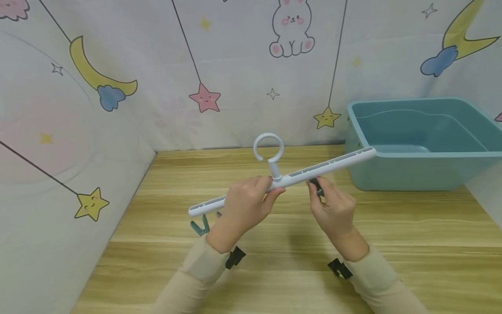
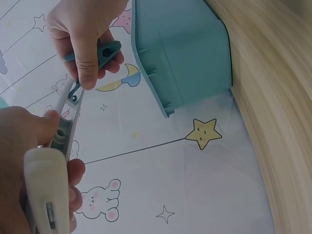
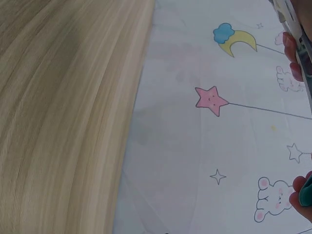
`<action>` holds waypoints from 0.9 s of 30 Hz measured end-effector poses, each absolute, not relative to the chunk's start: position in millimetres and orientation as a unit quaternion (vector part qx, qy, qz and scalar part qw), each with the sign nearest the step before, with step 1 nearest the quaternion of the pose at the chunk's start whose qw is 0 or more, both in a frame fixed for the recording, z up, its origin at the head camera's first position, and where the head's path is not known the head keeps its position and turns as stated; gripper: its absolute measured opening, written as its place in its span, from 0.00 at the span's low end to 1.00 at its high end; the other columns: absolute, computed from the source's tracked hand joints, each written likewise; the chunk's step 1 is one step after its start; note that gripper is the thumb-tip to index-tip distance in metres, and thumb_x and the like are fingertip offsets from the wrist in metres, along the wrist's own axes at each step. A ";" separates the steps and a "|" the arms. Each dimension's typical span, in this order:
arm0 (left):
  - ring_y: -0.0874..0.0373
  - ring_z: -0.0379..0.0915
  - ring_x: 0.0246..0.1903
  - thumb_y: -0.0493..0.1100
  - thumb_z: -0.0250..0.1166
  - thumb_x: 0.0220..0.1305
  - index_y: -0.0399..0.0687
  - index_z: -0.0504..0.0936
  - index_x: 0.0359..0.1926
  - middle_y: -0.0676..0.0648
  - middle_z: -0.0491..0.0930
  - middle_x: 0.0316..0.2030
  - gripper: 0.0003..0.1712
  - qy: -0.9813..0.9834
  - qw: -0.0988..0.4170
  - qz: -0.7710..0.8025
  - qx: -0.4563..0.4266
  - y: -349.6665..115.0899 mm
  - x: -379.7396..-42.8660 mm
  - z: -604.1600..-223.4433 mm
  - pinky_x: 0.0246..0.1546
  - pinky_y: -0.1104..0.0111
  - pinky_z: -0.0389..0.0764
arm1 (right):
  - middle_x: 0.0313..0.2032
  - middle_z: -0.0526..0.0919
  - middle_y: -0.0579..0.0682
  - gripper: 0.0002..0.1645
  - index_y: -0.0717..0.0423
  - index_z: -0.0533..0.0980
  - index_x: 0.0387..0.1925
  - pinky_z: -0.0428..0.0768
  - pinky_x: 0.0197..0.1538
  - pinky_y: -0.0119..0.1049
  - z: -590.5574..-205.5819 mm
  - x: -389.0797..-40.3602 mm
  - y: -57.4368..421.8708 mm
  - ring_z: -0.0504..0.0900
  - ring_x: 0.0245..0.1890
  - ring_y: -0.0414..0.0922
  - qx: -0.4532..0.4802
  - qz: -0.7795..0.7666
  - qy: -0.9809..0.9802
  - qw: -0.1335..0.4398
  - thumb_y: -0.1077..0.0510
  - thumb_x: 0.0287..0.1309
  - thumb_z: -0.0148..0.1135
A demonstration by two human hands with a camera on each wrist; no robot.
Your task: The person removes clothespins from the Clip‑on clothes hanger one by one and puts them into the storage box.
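A white clip hanger (image 1: 331, 167) with a ring-shaped hook (image 1: 268, 136) is held above the table, its right end tilted higher. My left hand (image 1: 245, 203) grips the bar at its middle, just below the hook. Under the right half of the bar, my right hand (image 1: 333, 211) pinches a dark green clothes peg (image 2: 108, 51) between thumb and fingers. The peg's tip meets the bar in the left wrist view. Another green peg (image 1: 201, 226) hangs below the bar's left end. Only fingertips and a bit of the green peg (image 3: 306, 194) show at the right wrist view's edge.
A teal plastic bin (image 1: 412, 172) stands on the wooden table (image 1: 282, 274) at the back right, close to the bar's right end. A printed cloth (image 1: 243, 65) with stars, moons and a rabbit lines the back and sides.
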State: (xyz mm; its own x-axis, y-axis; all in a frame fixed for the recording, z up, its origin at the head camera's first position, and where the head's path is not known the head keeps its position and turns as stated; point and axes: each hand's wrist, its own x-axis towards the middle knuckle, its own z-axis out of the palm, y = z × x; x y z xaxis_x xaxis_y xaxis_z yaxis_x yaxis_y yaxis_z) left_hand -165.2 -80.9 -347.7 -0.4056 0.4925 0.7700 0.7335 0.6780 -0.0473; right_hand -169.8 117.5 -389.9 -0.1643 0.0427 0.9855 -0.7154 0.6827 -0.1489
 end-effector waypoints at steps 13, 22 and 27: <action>0.64 0.52 0.10 0.49 0.69 0.59 0.44 0.71 0.25 0.54 0.62 0.11 0.19 -0.841 0.411 -0.137 -0.324 -69.2 -165.8 -349.9 0.08 0.73 0.54 | 0.22 0.84 0.59 0.14 0.70 0.80 0.30 0.71 0.13 0.43 -395.9 -186.4 119.5 0.77 0.11 0.50 0.216 0.267 -0.684 0.643 0.59 0.63 0.62; 0.65 0.57 0.12 0.52 0.65 0.64 0.43 0.74 0.31 0.53 0.70 0.15 0.17 -0.831 0.383 -0.170 -0.366 -78.8 -170.9 -354.2 0.11 0.74 0.58 | 0.23 0.84 0.51 0.01 0.70 0.80 0.30 0.77 0.25 0.26 -389.4 -181.0 148.4 0.81 0.21 0.36 0.341 0.562 -0.698 0.284 0.73 0.54 0.65; 0.65 0.63 0.14 0.57 0.52 0.72 0.42 0.75 0.32 0.51 0.77 0.19 0.23 -0.799 0.382 -0.202 -0.418 -81.8 -173.2 -353.1 0.13 0.76 0.63 | 0.29 0.85 0.48 0.05 0.69 0.79 0.38 0.82 0.34 0.32 -379.5 -182.9 165.9 0.85 0.29 0.40 0.410 0.700 -0.583 0.049 0.69 0.61 0.60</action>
